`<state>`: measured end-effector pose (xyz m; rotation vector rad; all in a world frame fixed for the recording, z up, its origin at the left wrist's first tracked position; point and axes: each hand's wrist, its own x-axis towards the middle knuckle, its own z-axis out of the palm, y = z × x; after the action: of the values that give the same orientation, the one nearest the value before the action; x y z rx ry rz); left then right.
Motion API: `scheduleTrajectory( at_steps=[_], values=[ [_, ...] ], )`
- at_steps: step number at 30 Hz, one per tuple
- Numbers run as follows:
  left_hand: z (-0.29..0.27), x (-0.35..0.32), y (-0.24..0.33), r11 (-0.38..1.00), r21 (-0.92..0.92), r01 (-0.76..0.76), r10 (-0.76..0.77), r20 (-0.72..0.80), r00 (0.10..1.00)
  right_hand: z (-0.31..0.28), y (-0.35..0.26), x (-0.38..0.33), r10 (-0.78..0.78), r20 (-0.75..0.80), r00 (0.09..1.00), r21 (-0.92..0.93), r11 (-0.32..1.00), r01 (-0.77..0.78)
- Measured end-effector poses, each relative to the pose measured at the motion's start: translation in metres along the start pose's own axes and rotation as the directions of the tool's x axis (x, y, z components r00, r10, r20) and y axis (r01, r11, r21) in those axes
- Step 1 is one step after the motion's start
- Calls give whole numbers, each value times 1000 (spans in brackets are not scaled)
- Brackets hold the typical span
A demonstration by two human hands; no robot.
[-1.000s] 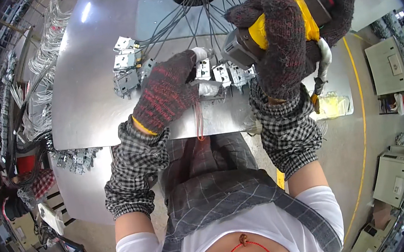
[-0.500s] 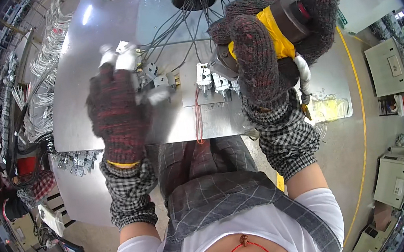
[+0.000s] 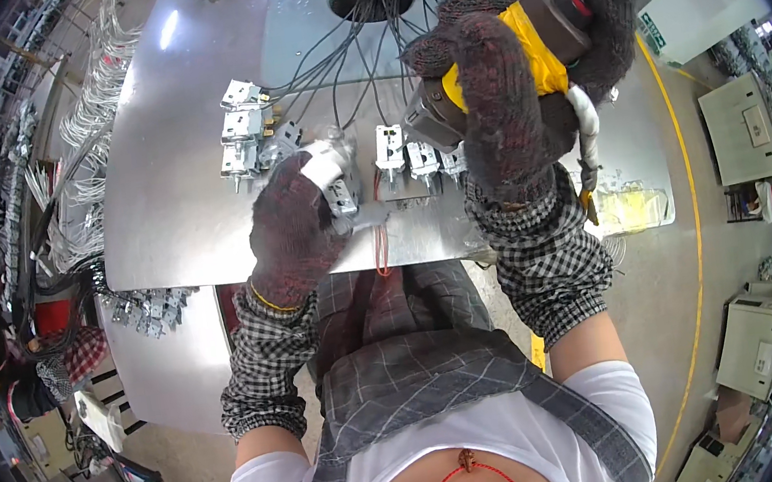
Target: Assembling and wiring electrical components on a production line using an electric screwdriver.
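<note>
The left hand (image 3: pixel 294 228) pinched one part (image 3: pixel 340 197) at its two o'clock; the right hand (image 3: pixel 506 123) clasped one power tool (image 3: pixel 537 45). Between them, at least three more parts (image 3: pixel 390 148) lay rowed.

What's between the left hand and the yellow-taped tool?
Not bare: in the head view, a short row of small silvery metal parts sits between the left hand and the yellow-taped tool.

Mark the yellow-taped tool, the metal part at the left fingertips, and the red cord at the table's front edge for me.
Yellow-taped tool (image 3: pixel 544 53): head view, on its yellow tape.
Metal part (image 3: pixel 340 197): head view, on its exposed face.
Red cord (image 3: pixel 379 242): head view, on its lower stretch.
</note>
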<state>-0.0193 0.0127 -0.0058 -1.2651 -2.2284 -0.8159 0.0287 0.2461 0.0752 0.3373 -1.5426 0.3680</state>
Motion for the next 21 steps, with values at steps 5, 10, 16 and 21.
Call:
scheduleTrajectory(
  at_steps=[5, 10, 16, 21],
  values=[
    [20, 25, 36, 979, -201, 45, -40, 29, 999, -21, 29, -5, -85, 43, 995, -154, 984, 91],
    [43, 43, 40, 954, -260, 149, -92, 219, 971, -27, 42, -1, -196, 104, 975, -304, 927, 219],
    [15, 50, 11, 734, -553, 394, -248, 321, 914, -7, 24, 1, 322, 149, 935, 570, 744, -347],
    [15, 62, 12, 837, -383, 390, -208, 437, 875, 10, 22, -14, 397, 245, 884, 615, 641, -459]
  ],
)
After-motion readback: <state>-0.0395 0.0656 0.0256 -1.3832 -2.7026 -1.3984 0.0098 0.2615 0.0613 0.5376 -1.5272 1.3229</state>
